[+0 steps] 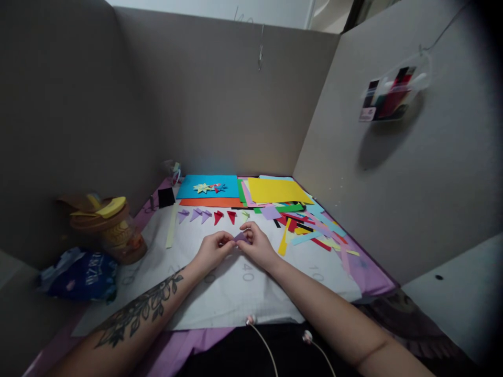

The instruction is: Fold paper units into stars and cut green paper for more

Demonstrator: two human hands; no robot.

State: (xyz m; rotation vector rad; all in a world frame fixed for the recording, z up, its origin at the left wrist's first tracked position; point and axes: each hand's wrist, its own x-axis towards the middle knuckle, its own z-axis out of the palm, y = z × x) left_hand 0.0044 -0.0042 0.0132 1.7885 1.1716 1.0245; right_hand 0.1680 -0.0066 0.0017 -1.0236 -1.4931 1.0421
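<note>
Purple paper [241, 238] was pinched by left hand [213, 248] and right hand [257, 245] — close together. Red folded pieces [218, 217] lay beyond.

Panels [228, 99] and paper strips [306, 238] mark a craft booth.

- White sheet [230, 309] on the tabletop: a grey printed "40" [247, 272] reads clearly near the middle, in front of the hands [218, 246].
- Same sheet, farther right: a grey "10" [315, 274], also readable.
- Same sheet, close to the left forearm [157, 298]: more grey figures, partly covered; a "0" shows on either side of the arm, and the full numbers cannot be told.
- Blue package [80, 275] at the left: large white Chinese characters, the middle one apparently "之"; the others are too blurred to read.
- Hanging clear pouch [393, 99]: a small pale label [368, 114] with dark marks, illegible.
</note>
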